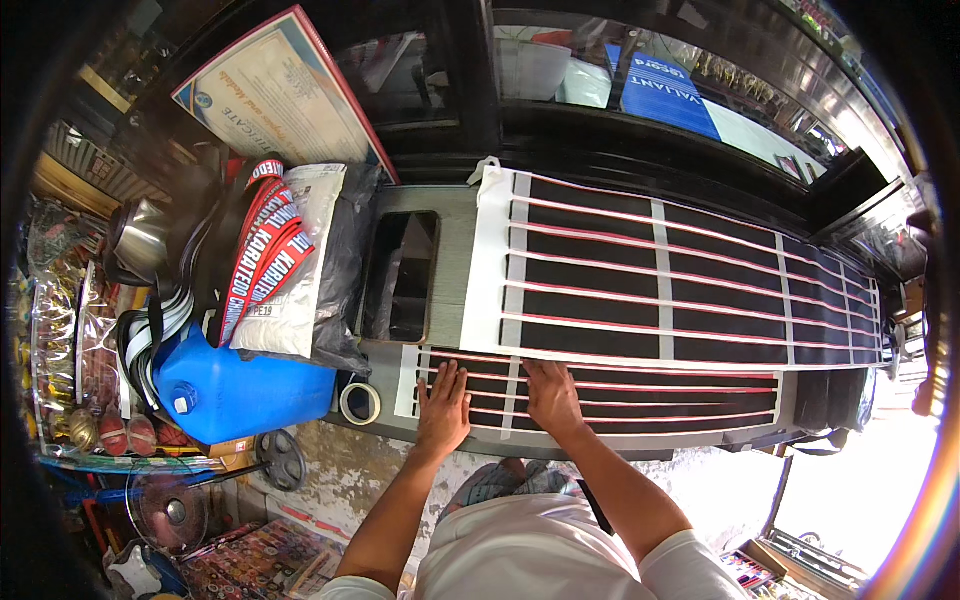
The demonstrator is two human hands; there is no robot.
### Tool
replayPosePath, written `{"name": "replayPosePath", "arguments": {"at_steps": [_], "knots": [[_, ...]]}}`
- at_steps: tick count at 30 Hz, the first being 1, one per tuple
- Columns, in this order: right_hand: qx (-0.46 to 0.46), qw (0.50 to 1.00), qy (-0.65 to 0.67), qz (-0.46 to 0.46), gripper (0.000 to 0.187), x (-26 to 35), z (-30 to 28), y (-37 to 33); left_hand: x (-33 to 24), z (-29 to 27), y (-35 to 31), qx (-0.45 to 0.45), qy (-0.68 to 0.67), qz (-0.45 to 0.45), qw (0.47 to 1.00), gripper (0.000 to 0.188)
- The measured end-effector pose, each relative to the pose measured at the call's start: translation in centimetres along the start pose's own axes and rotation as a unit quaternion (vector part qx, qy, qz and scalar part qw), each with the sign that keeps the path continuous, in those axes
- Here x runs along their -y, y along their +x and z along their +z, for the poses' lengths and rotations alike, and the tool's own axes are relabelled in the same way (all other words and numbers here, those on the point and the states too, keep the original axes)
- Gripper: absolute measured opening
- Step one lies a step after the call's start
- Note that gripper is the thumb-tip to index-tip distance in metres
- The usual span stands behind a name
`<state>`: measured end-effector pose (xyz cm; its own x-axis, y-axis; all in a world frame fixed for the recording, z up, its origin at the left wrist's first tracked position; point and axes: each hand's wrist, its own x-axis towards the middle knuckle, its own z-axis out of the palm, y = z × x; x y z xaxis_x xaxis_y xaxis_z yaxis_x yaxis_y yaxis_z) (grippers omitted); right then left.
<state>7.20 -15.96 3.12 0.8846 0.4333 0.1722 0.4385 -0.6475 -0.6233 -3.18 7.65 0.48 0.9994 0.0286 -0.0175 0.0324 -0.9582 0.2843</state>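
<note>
A narrow panel of black strips with red and white edging lines (670,400) lies along the near side of the grey table, crossed by a pale tape band. My left hand (444,405) rests flat on its left end, fingers stretched out and nothing in them. Beside the tape band, my right hand (553,405) presses down with its fingers bent and close together. What its fingertips hold, if anything, is hidden beneath them. Just behind lies a larger panel of the same black strips (590,260), with a white left border and several pale tape bands.
On the left are a dark phone (402,275), a tape roll (360,403), a blue jerrycan (240,390) and red lettered ribbons (268,250) on a white package (318,215). A framed certificate (285,95) leans behind. A small fan (172,510) stands lower left.
</note>
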Motion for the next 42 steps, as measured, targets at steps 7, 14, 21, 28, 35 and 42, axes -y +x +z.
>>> {"name": "replayPosePath", "arguments": {"at_steps": [7,14,21,28,35,42], "knots": [[-0.012,0.999,-0.022,0.029,0.036,0.4,0.5,0.0,-2.0,-1.2,2.5,-0.081,-0.051,0.003,0.995,0.039],[-0.012,0.996,-0.043,0.076,0.031,0.5,2.1,0.5,-4.8,0.9,5.7,-0.124,-0.144,-0.022,0.982,0.030],[-0.023,0.994,-0.039,0.099,0.026,-0.2,2.8,0.6,-6.0,0.9,6.1,-0.151,-0.158,-0.049,0.975,0.023],[-0.044,0.994,-0.043,0.087,0.023,0.0,2.7,0.7,-5.5,0.7,6.1,-0.143,-0.152,-0.027,0.978,0.032],[-0.043,0.995,-0.028,0.084,0.020,0.1,2.5,0.9,-5.4,0.8,6.1,-0.138,-0.148,-0.023,0.979,0.036],[-0.027,0.995,-0.020,0.098,0.025,-0.3,2.8,0.7,-4.9,1.4,6.0,-0.131,-0.150,-0.021,0.980,0.037]]}}
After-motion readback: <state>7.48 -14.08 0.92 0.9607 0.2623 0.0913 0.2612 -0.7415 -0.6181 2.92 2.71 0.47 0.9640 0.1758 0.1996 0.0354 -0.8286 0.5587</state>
